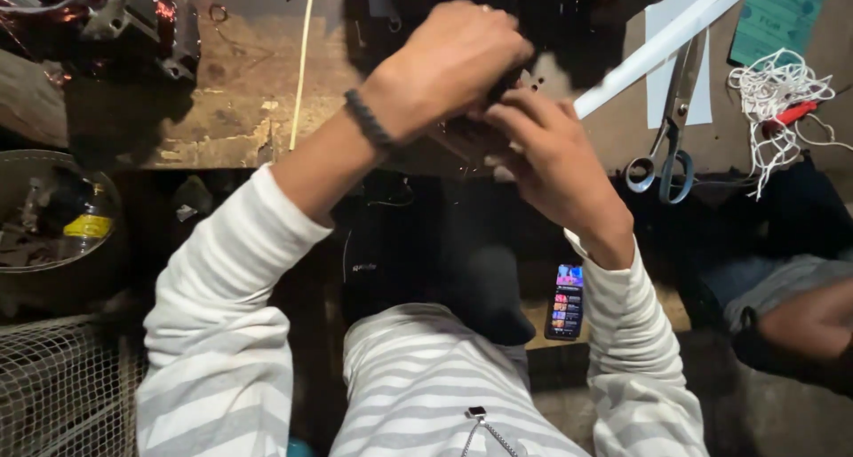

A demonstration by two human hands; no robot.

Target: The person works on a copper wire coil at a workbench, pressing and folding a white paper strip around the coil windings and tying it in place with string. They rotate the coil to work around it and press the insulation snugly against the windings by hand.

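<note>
- Worn wood and peeling paint: the workbench [233, 111] fills the upper part of the view, scuffed, brown, lit from above.
- Striped white-and-grey long sleeves cover both of the person's arms, which meet over the bench's near edge.
- Wire mesh basket [53, 381] sits at lower left, by the person's left elbow.
- Round metal bowl [18, 177] at far left holds a jar with a yellow band and odd scraps.
- Dark machine part with copper windings [142, 17] stands at the bench's upper left corner, well apart from the hands.
- Left hand [453, 57], a braided black band on its wrist, is curled palm-down over a small dark workpiece [502, 88], fingers closed on it.
- Right hand [551, 155] meets it from below, fingers bent and pinching the same piece at its near side; the two hands touch.
- The workpiece is mostly hidden between the hands; what kind of thing it is I cannot tell. It is held just above the bench's near edge, at centre.
- White strip [662, 44] runs diagonally from the hands towards the upper right.
- Scissors [668, 128], blue-handled, lie just right of the right hand, blades pointing up.
- Tangle of white cord [777, 88] with a red-handled tool [786, 115] in it lies at far right.
- Phone [565, 302], screen lit, rests below the right wrist.
- Another person's hand [813, 319] shows at the right edge.
</note>
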